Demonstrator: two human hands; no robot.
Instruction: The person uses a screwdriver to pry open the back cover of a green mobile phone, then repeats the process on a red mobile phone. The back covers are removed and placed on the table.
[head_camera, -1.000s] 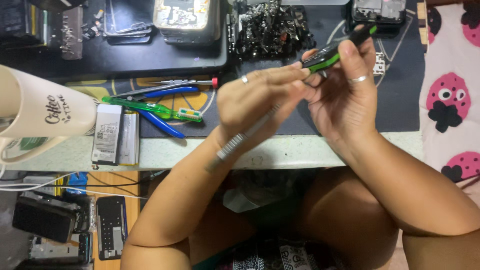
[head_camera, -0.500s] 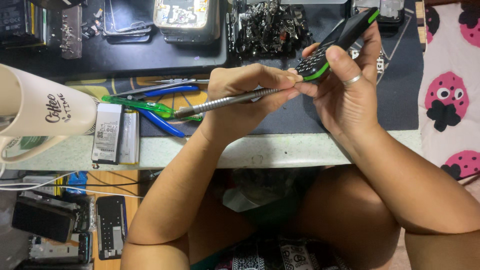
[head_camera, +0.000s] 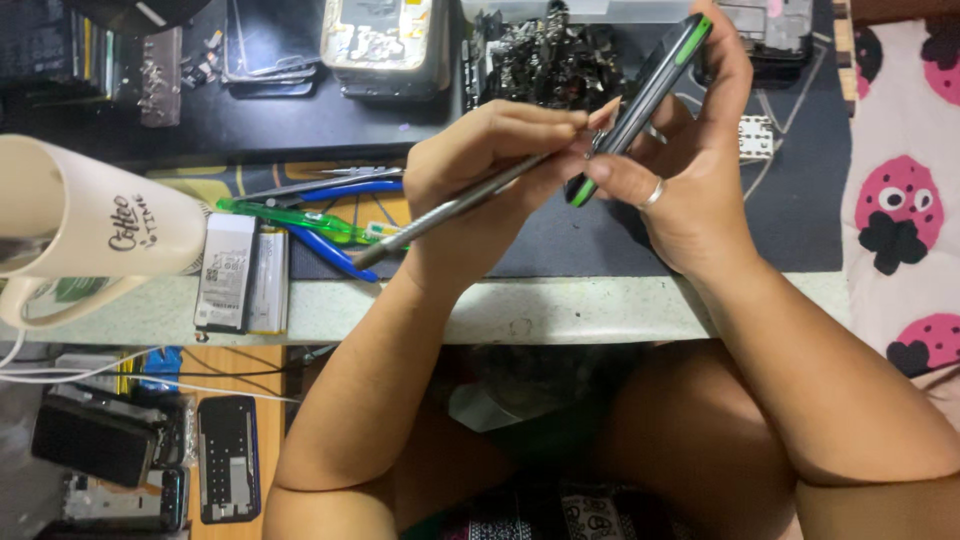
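Note:
My right hand (head_camera: 690, 170) grips a slim black phone with a green edge (head_camera: 645, 95), tilted on end above the dark work mat (head_camera: 760, 220). A ring sits on one finger of that hand. My left hand (head_camera: 480, 165) pinches a long grey metal tool (head_camera: 450, 210) like a pen. The tool's tip meets the phone's side near its lower end, and its handle points down and left over the mat.
A cream mug (head_camera: 90, 225) juts in at the left. Two flat phone batteries (head_camera: 240, 275), blue-handled pliers (head_camera: 330, 235) and a green tool (head_camera: 290, 215) lie left of my hands. Phone bodies (head_camera: 385, 40) and dark scrap parts (head_camera: 545, 55) sit at the back. A spotted cloth (head_camera: 900, 210) lies right.
Both hands have lifted slightly and the phone now stands steeper. The metal tool swung from hanging below my left hand to pointing at the phone's side.

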